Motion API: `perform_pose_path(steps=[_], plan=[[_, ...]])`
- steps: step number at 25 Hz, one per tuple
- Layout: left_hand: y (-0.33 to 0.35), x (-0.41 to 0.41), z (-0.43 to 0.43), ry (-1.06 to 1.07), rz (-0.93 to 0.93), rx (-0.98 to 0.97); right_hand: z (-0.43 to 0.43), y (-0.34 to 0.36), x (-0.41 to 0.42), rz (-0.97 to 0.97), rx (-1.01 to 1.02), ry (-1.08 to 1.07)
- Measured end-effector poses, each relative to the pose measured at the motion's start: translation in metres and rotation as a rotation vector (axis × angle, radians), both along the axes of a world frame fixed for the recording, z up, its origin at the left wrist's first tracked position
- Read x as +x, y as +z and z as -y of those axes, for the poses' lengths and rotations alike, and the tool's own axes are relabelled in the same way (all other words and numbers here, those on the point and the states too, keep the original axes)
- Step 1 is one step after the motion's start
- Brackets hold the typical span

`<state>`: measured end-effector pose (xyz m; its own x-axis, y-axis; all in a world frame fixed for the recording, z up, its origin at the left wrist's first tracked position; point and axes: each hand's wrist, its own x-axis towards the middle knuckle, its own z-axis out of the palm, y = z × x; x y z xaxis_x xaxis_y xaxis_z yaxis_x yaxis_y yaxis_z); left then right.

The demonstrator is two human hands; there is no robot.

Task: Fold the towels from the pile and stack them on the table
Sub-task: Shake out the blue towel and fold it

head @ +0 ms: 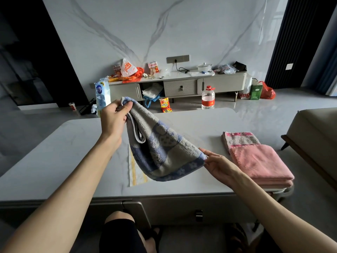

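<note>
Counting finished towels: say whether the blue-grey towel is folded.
Not folded: the blue-grey towel hangs bunched between left hand and right hand, above the table.

I'm seeing a grey towel [160, 148] showing blue patterned bands, a pink folded stack [259, 161], and a white cloth [135, 172] carrying yellow stripes.

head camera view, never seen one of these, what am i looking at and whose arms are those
There is no machine here. A person wears one wide-angle camera on the head, looking forward and down, so the two bare arms are the wearer's own. The left hand grips one corner of a blue and grey towel, raised above the table. The right hand pinches the opposite corner, lower down, and the towel sags between them. Under it lies a white cloth with yellow stripes. To the right sits a stack of folded pink towels.
</note>
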<state>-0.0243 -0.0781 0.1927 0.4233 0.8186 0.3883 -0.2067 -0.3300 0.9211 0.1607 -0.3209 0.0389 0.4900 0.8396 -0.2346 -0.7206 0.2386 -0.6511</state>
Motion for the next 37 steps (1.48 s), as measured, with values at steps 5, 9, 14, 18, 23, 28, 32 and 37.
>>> perform_pose_path(steps=[5, 9, 14, 18, 23, 28, 32, 37], plan=[[0.013, 0.004, 0.012, -0.075, -0.138, 0.131, 0.002, -0.004, -0.008, 0.979, -0.715, -0.183], [0.016, 0.013, 0.031, -0.273, -0.278, 0.232, -0.018, 0.073, -0.021, 1.421, -0.524, -0.339], [0.018, 0.025, 0.066, -0.372, -0.320, 0.288, -0.058, 0.172, -0.048, 1.443, -0.195, -0.334], [0.023, 0.019, 0.070, -0.382, -0.308, 0.264, -0.058, 0.173, -0.040, 1.313, -0.182, -0.326], [-0.008, 0.007, 0.027, -0.047, -0.222, 0.073, -0.016, 0.156, 0.006, 0.980, -0.285, -0.511], [-0.038, 0.002, -0.001, 0.160, -0.168, -0.008, 0.013, 0.126, 0.032, 0.718, -0.253, -0.569], [-0.034, 0.000, -0.012, 0.113, -0.207, 0.174, 0.014, 0.126, 0.031, 0.661, -0.178, -0.534], [-0.030, -0.018, -0.008, 0.228, -0.175, 0.233, 0.015, 0.134, 0.008, 0.896, -0.268, -0.543]])
